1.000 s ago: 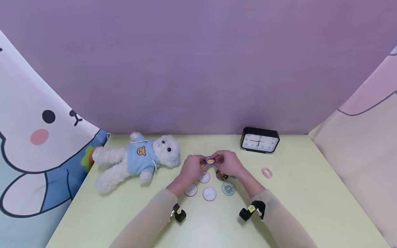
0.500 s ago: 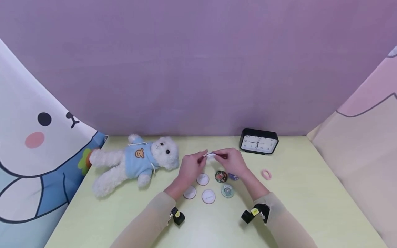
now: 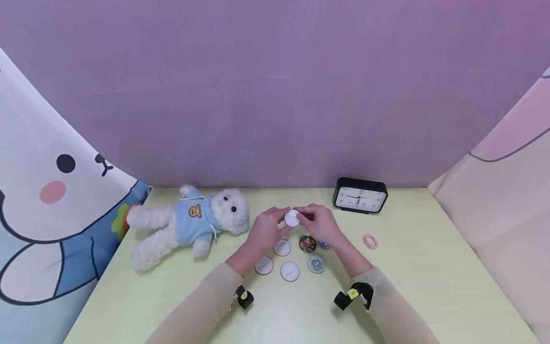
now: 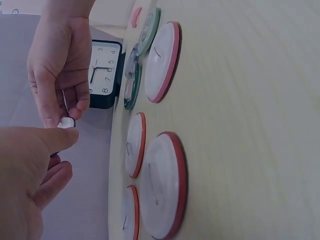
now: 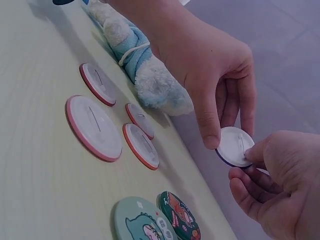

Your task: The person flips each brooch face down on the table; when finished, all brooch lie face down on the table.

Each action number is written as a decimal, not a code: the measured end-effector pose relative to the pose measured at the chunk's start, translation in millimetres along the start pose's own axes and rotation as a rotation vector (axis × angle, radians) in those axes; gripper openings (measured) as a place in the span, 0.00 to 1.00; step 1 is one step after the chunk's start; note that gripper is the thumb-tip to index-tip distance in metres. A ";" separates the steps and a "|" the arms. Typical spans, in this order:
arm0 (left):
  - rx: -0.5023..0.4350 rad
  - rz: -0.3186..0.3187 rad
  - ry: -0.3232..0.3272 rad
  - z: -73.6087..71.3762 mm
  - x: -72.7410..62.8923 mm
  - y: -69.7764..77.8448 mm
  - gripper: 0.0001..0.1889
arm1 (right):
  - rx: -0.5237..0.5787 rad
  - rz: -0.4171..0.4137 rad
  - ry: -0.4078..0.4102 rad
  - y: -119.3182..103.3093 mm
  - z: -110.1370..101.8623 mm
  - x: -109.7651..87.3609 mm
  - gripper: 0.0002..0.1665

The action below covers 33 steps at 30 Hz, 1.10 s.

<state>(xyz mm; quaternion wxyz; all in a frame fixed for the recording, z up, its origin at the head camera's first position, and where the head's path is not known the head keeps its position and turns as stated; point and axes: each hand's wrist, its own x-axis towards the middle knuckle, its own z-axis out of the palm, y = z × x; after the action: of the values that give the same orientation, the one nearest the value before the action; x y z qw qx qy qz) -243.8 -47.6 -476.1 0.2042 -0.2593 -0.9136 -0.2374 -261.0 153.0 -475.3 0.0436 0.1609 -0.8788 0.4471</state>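
Between both hands, above the table, is a round pin-back button badge (image 3: 291, 218), its white back and pin facing the head camera. My left hand (image 3: 267, 230) pinches its edge with thumb and fingers. My right hand (image 3: 321, 224) grips the other side, its thumb at the pin in the right wrist view. Below lie several face-down badges with white backs, among them a red-rimmed badge (image 5: 94, 127). Face up beside them are a dark badge (image 3: 307, 243), a green dinosaur badge (image 3: 316, 263) and a purple badge (image 3: 323, 245), partly hidden by my right hand.
A white plush toy (image 3: 193, 222) in a blue hoodie lies at the table's left. A black clock (image 3: 360, 196) stands at the back right, with a pink ring-shaped band (image 3: 370, 241) in front of it. Behind rises a purple backdrop (image 3: 275, 95).
The held badge has turned over: its colourful front showed first, then it was nearly edge-on, and now its white back shows. Both hands stay in about the same place.
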 end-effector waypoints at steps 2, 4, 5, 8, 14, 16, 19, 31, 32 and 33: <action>0.034 0.013 -0.009 0.8 0.4 -0.5 0.26 | -0.008 -0.007 -0.009 -0.3 -0.2 0.0 0.16; 0.061 0.023 -0.018 2.3 0.3 -1.1 0.28 | 0.001 -0.008 -0.017 -1.1 0.0 -0.3 0.16; 0.070 0.026 -0.022 3.5 0.0 -1.5 0.28 | 0.015 -0.005 -0.022 -1.3 0.1 -0.4 0.16; 0.093 0.037 -0.012 6.6 -0.3 -2.6 0.29 | 0.050 0.004 -0.022 -2.2 0.4 -1.0 0.12; 0.100 0.015 -0.012 10.3 -1.9 -3.4 0.27 | -0.004 0.048 -0.009 -2.5 0.6 -3.1 0.11; 0.072 -0.023 -0.040 11.5 -2.7 -3.9 0.26 | -0.027 0.060 -0.018 -3.0 1.1 -4.1 0.13; 0.006 -0.077 -0.077 14.6 -2.5 -5.6 0.23 | -0.057 0.051 -0.032 -4.3 3.0 -4.9 0.14; -0.048 -0.154 -0.212 26.1 0.9 -13.6 0.17 | -0.115 0.042 -0.089 5.2 15.2 -1.5 0.20; -0.052 -0.163 -0.225 26.3 1.2 -13.7 0.17 | -0.118 0.041 -0.092 5.8 16.2 -0.9 0.20; -0.054 -0.172 -0.235 26.5 1.5 -14.0 0.17 | -0.121 0.040 -0.094 6.4 17.3 -0.2 0.20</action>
<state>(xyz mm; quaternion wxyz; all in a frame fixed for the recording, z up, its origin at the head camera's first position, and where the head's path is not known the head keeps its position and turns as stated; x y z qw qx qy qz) -259.6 -43.3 -501.2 0.0677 -0.2116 -0.9434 -0.2464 -261.7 142.7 -490.6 0.0028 0.1612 -0.9084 0.3858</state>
